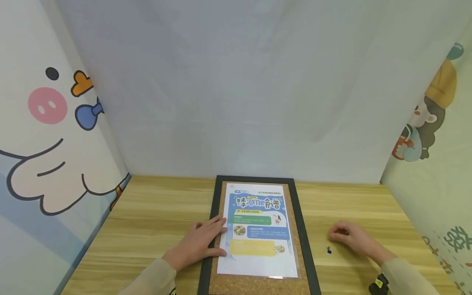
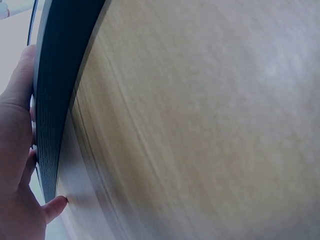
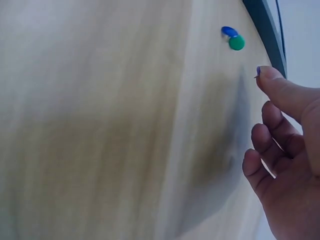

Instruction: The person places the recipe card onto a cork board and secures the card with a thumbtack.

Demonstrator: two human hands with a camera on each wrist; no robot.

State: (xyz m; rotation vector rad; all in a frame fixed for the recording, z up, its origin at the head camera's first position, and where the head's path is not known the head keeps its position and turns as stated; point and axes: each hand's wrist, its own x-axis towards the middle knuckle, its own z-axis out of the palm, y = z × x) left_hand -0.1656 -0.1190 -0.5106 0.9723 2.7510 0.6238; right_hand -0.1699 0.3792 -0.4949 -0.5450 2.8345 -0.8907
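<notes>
A printed poster (image 1: 258, 264) with blue, green and yellow panels lies on a cork board (image 1: 258, 286) with a dark frame (image 1: 305, 237). My left hand (image 1: 197, 245) rests across the frame's left side, its fingers spread and touching the poster's left edge. Right of the board, my right hand (image 1: 355, 239) is held over the table, pinching a small purple thumbtack (image 3: 258, 71) at the thumb tip, its point showing. Below that hand, a blue thumbtack (image 3: 229, 31) and a green thumbtack (image 3: 236, 42) lie together on the wood.
The wooden table (image 1: 155, 213) runs back to a pale curtain (image 1: 239, 102). Printed cartoon panels stand at the left (image 1: 48, 164) and right. A small pink spot (image 1: 232, 186) shows at the poster's top left corner; I cannot tell whether it is a tack.
</notes>
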